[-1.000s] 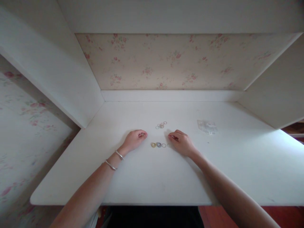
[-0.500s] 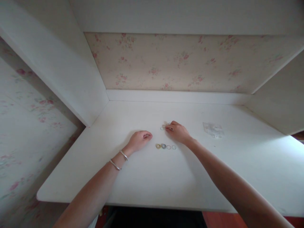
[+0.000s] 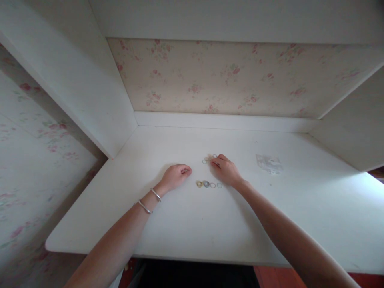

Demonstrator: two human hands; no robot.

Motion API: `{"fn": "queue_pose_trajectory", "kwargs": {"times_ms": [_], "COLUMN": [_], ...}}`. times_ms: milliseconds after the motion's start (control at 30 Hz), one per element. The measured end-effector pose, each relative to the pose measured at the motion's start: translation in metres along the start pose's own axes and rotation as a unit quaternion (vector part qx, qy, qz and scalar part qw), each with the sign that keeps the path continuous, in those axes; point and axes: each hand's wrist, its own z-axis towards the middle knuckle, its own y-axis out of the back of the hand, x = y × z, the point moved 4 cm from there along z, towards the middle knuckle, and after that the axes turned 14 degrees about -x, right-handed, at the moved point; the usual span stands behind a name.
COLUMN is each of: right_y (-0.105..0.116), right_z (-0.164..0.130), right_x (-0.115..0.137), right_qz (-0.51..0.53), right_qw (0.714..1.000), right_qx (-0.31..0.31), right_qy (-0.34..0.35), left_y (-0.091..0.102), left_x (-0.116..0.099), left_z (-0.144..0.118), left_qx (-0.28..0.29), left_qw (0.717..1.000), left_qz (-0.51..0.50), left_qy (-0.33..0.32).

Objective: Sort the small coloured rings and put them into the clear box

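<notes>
My right hand [image 3: 225,170] is closed in a pinch over a loose cluster of small thin rings [image 3: 205,161] lying on the white desktop. Its fingertips touch or hover at the cluster's right side, and what they pinch is hidden. Nearer to me lies a short row: a gold ring [image 3: 199,184], a grey-silver ring [image 3: 206,184] beside it, then two thin pale rings [image 3: 213,185]. To the left of this row rests my left hand [image 3: 176,176], fingers curled against the thumb; its inside is hidden. Two silver bangles [image 3: 145,207] circle my left wrist.
A crumpled clear plastic bag [image 3: 269,164] lies on the white desk [image 3: 180,228] to the right. White panels [image 3: 111,100] stand on both sides, with a floral-papered back wall [image 3: 210,80] behind a white ledge [image 3: 228,122].
My right hand has shifted very slightly at the ring cluster, its fingers still pinched. My left hand and the row of rings keep their places.
</notes>
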Motion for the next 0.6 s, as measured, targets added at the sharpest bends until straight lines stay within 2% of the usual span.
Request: {"fn": "queue_pose_trajectory", "kwargs": {"times_ms": [300, 433, 600], "right_y": [0.004, 0.021, 0.045], "right_z": [-0.005, -0.015, -0.046], "right_x": [-0.008, -0.004, 0.006], "right_qz": [0.041, 0.081, 0.14], "right_qw": [0.999, 0.995, 0.988], "right_qx": [-0.017, -0.05, -0.061], "right_qy": [0.0, 0.009, 0.0], "left_y": [-0.001, -0.001, -0.001], "left_x": [0.0, 0.0, -0.001], "left_z": [0.0, 0.0, -0.001], "left_qx": [-0.001, 0.004, -0.001], "left_qw": [1.0, 1.0, 1.0], "left_qz": [0.005, -0.001, 0.005], "left_qy": [-0.006, 0.003, -0.016]}}
